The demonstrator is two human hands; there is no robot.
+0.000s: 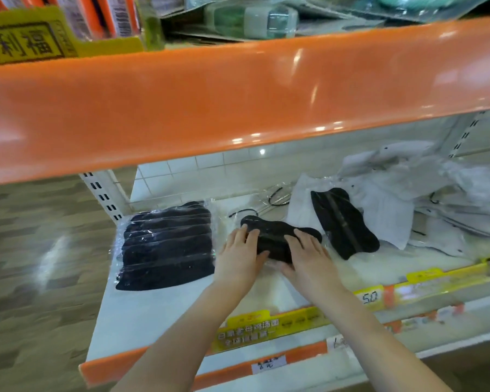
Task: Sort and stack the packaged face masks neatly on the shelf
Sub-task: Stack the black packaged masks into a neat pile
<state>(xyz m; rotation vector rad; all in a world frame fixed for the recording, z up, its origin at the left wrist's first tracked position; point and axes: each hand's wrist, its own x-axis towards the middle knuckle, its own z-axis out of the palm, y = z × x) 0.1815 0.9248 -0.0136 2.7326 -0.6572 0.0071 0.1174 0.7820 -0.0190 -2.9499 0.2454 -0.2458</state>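
Stack of black masks [167, 244] in clear wrap, lower left of centre, lying flat on white shelf [142, 315], layered edges showing as ridges. Single black packaged mask [277, 236] at centre, flat, long axis left to right, clear film around it. Second black packaged mask [344, 223] just right of centre, tilted, propped against white packs. Loose heap of white packaged masks [424, 193] at right, overlapping, unsorted, film crumpled.
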